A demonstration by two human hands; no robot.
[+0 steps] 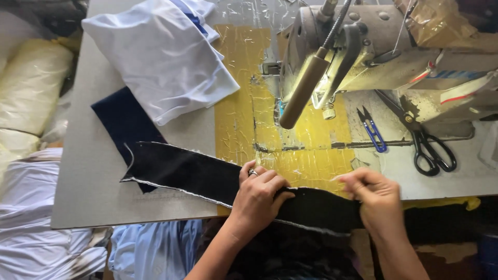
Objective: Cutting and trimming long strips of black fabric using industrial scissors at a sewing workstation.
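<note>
Left hand point(258, 194), a ring on one finger, lies palm down across the black fabric strip point(207, 179), its fingers curled over the strip's far edge and pressing it flat near the table's front edge. Right hand point(376, 199) is closed in a pinch on the strip's right end, thumb and fingertips gathered around the cloth where it drops off the table toward the lap. The strip's long axis runs left to right along the front of the sewing table point(88, 197), rising slightly toward the far left, with a pale stitched edge showing along both sides. Most of its length lies to the left of both hands, so the left hand is nearer to the free end.

Beyond the hands is the yellow, crinkled film-covered patch point(306, 166) of the table. Farther back stands the sewing machine point(363, 52), with its lamp tube point(303, 93) angled down in front. To its right lie blue thread snips point(372, 130) and black scissors point(428, 150). At far left, a dark navy cloth piece point(122, 119) lies partly under folded white garments point(161, 57).
</note>
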